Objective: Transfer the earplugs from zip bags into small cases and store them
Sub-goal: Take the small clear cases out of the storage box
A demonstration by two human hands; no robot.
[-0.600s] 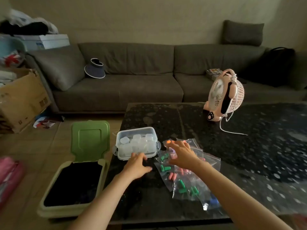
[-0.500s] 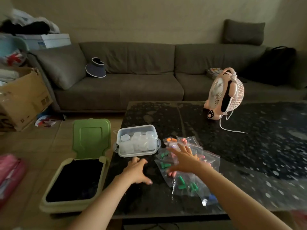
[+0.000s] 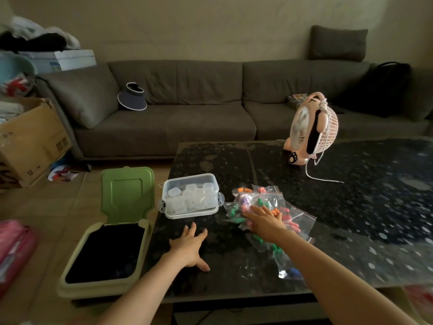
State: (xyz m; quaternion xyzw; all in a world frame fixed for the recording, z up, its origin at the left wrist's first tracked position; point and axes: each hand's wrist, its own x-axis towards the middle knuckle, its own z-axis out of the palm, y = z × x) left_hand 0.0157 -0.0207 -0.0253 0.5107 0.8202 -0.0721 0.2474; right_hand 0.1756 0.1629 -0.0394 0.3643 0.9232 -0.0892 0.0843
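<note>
Plastic zip bags [image 3: 295, 215] of earplugs [image 3: 243, 190] lie under the R hand [image 3: 264, 219], w/ a lidded box [image 3: 191, 195] of small cases [image 3: 174, 191] just beside.

Bags sit in a loose pile on the dark speckled table [image 3: 363, 207], near its front-left corner. Plugs inside are orange, green, pink & purple. R hand rests flat on top of the pile w/ fingers straight & gripping nothing. L hand [image 3: 189, 245] lies palm-down on bare tabletop in front of the box, fingers spread, thumb out, holding nothing, not touching box or bags. Box is clear w/ side clips, lid on, cases heaped inside, standing left of the bags. Green-lidded bin [image 3: 105, 254] stands open on the floor by the table's left edge. Pink fan [image 3: 311, 130] stands farther back on the table, cord trailing. Grey sofa [image 3: 164, 123] behind.
</note>
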